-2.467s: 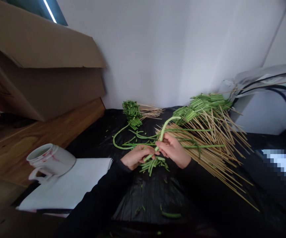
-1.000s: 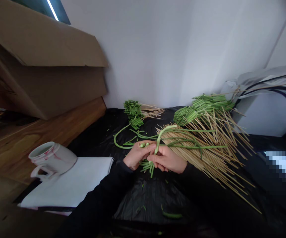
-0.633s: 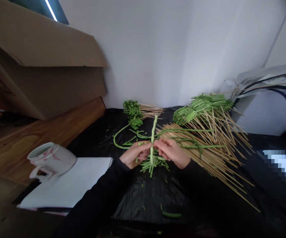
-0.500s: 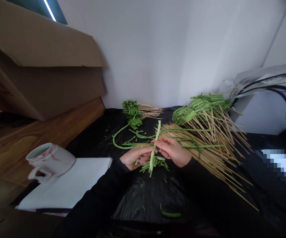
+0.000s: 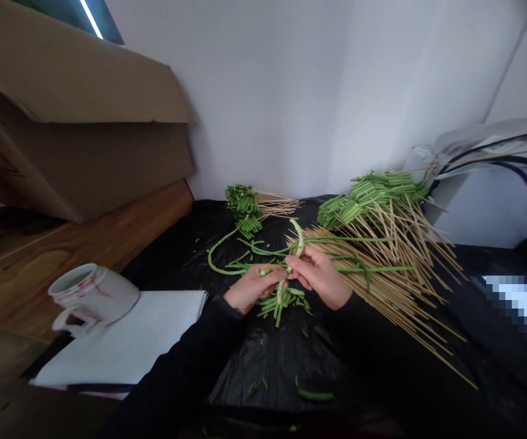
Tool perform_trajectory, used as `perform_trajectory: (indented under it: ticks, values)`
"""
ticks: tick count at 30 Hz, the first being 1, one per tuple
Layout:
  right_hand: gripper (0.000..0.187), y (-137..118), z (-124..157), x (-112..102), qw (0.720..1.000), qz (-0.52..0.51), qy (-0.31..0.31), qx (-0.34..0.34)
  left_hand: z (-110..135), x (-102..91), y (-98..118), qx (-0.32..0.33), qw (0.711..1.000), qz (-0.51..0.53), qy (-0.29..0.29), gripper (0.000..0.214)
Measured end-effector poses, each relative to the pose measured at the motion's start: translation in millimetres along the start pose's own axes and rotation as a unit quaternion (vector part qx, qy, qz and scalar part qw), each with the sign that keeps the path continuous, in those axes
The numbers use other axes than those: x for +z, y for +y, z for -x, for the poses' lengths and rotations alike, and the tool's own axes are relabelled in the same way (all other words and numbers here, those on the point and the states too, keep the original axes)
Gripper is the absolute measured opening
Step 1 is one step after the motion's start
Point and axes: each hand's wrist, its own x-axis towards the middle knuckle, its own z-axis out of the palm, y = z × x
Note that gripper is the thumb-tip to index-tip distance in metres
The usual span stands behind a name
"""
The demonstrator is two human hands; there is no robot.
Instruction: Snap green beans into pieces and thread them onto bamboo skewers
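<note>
Both hands meet over a black plastic sheet (image 5: 272, 360). My right hand (image 5: 320, 277) pinches a pale green stalk (image 5: 297, 235) that curves up and away from the fingers. My left hand (image 5: 250, 286) is closed on the stalk's lower part, with a short green piece at its fingertips. Right below the hands lies a small heap of cut green pieces (image 5: 281, 302). Uncut long green stalks (image 5: 245, 256) lie just beyond the hands.
A spread of bamboo skewers (image 5: 395, 274) lies to the right, with skewered green bundles at the back right (image 5: 368, 195) and back centre (image 5: 244, 207). A white mug (image 5: 94, 296) sits on white paper (image 5: 130, 341) at left. A cardboard box (image 5: 75, 122) rests on the wooden counter.
The stalk held between the hands has become shorter since the earliest frame. It swung upright half a second ago and now bends over the right hand. The hands stayed in place.
</note>
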Motion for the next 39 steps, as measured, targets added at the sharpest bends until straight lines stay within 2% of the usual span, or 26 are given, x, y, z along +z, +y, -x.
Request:
perform_trajectory:
  ticks: [5,9,12,16,18,20,22,27,32,35,37,39]
  values:
    - [0.029,1,2,5,0.998,0.036,-0.032,0.032,0,3.4,-1,0.031,0.996,-0.073,0.035,0.034]
    - [0.028,1,2,8,0.998,0.054,-0.012,0.02,-1,1.9,-1,0.038,0.993,-0.107,0.023,0.027]
    - [0.025,4,2,9,0.997,0.079,-0.012,0.005,-2,1.5,-3,0.074,0.985,-0.153,0.013,0.024]
    - [0.019,13,3,11,0.994,0.106,-0.006,-0.008,0,6.5,-7,0.146,0.945,-0.282,0.082,0.022]
    - [0.017,17,3,13,0.994,0.112,-0.007,-0.013,2,10.0,-7,0.158,0.922,-0.33,0.128,0.02]
    - [0.018,17,5,15,0.995,0.1,-0.015,-0.009,4,12.4,-6,0.164,0.912,-0.344,0.15,0.019]
    - [0.02,13,6,17,0.997,0.073,-0.021,-0.002,5,13.0,-5,0.173,0.919,-0.323,0.147,0.021]
    - [0.024,3,10,22,0.998,-0.054,-0.038,-0.017,2,9.9,-5,0.177,0.97,-0.158,0.063,0.025]
    - [0.027,2,5,17,0.992,-0.117,-0.055,-0.012,-1,7.3,-2,0.14,0.983,-0.102,0.059,0.026]
    - [0.036,1,2,9,0.998,-0.054,-0.02,-0.004,0,5.4,0,0.105,0.99,-0.074,0.062,0.025]
    - [0.039,-2,2,5,0.997,0.042,0.057,-0.038,1,4.0,2,0.091,0.991,-0.056,0.075,0.026]
    - [0.036,-6,4,2,0.971,0.158,0.143,-0.105,2,2.8,3,0.086,0.992,-0.047,0.085,0.025]
